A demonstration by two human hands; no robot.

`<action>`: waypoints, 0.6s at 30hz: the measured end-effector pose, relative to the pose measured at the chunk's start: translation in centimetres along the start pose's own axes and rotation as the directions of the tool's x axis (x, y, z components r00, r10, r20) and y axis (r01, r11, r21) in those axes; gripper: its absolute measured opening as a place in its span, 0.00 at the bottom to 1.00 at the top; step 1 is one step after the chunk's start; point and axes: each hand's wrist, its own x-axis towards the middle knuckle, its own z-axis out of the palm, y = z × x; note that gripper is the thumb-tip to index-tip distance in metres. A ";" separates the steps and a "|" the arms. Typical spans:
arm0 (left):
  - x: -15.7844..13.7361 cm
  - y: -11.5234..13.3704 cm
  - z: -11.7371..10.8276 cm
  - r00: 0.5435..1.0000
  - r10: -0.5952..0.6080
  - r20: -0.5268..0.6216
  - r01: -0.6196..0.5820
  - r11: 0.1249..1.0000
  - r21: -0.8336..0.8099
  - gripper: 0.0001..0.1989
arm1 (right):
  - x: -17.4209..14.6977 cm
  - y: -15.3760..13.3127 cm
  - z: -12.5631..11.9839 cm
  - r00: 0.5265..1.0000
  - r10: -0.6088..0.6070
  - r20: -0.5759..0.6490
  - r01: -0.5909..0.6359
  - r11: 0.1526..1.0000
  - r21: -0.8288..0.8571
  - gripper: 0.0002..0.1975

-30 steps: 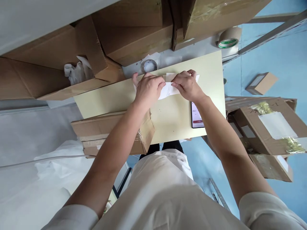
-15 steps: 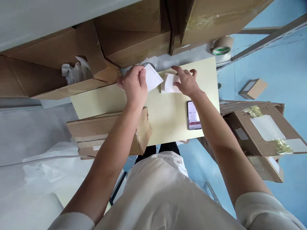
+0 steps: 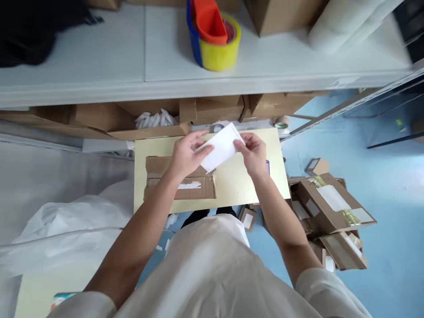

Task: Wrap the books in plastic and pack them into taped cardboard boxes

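Observation:
Both hands are raised over the pale yellow table (image 3: 238,190). Between them is a white sheet of paper (image 3: 219,149), tilted; whether it is a single sheet or several cannot be made out. My left hand (image 3: 188,154) pinches its left edge, with the thumb on top. My right hand (image 3: 253,154) grips the right corner between thumb and fingers. Below my left hand a flattened-looking brown cardboard box (image 3: 207,191) lies on the table, partly behind the left forearm. A phone (image 3: 267,167) is mostly hidden by my right hand and wrist.
A grey shelf (image 3: 109,84) crosses above the table, carrying a yellow tape roll (image 3: 220,55) with a red and blue dispenser. Open cartons (image 3: 145,133) stand under it, one with white wrapped pieces. A tan tape roll (image 3: 281,123) sits behind the table. Boxes (image 3: 326,203) are piled at right.
The view has tipped up, bringing the shelf into sight. My right hand has left the table and now grips the white paper together with my left. The white paper on the table is no longer visible.

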 end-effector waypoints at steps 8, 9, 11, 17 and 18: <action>-10.3 -0.8 -5.7 0.971 -0.226 -0.082 0.192 0.934 -0.302 0.19 | -9.0 -6.3 6.2 0.928 -0.368 0.058 0.343 0.784 -0.518 0.25; -11.0 -0.6 -5.8 0.970 -0.223 -0.097 0.178 0.922 -0.343 0.20 | -10.0 -7.3 7.1 0.890 -0.423 0.171 0.442 0.711 -0.547 0.25; -12.2 0.1 -6.3 0.971 -0.214 -0.103 0.153 0.895 -0.418 0.21 | -12.0 -8.8 9.0 0.802 -0.458 0.383 0.597 0.603 -0.529 0.23; -16.2 1.9 -9.1 0.978 -0.207 0.038 0.175 0.698 -0.695 0.23 | -16.0 -10.3 12.0 0.825 -0.480 0.299 0.562 0.646 -0.516 0.19; -16.7 2.0 -9.3 0.978 -0.201 0.052 0.175 0.663 -0.728 0.22 | -16.5 -10.5 12.2 0.841 -0.472 0.265 0.537 0.668 -0.514 0.18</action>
